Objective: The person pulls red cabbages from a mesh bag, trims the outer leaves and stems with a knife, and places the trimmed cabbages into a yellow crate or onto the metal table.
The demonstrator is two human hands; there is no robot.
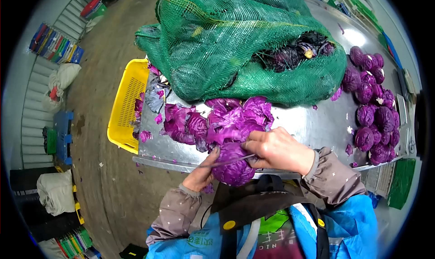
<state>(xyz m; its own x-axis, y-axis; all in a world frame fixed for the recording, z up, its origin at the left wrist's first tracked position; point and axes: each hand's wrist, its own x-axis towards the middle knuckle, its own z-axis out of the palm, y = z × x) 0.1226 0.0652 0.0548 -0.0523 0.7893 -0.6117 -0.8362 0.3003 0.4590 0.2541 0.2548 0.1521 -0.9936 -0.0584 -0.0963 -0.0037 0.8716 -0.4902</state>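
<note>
In front of my body, at the table's near edge, is a round purple cabbage point(233, 170). My left hand point(202, 172) is closed around its left side. My right hand point(278, 149) is closed at the upper right of the cabbage, gripping a knife point(235, 159) whose thin blade lies across the front of the head; its handle is hidden in the fingers. Just beyond both hands, a pile of loose purple cabbage leaves point(226, 123) covers part of the metal table point(290, 123).
A large green mesh sack point(217, 50) of cabbages lies across the table's far side, torn at the right. Several trimmed cabbages point(374, 109) are heaped on the right. A yellow basket point(122, 107) with leaf scraps adjoins the left edge. Stacked crates point(56, 43) line the left wall.
</note>
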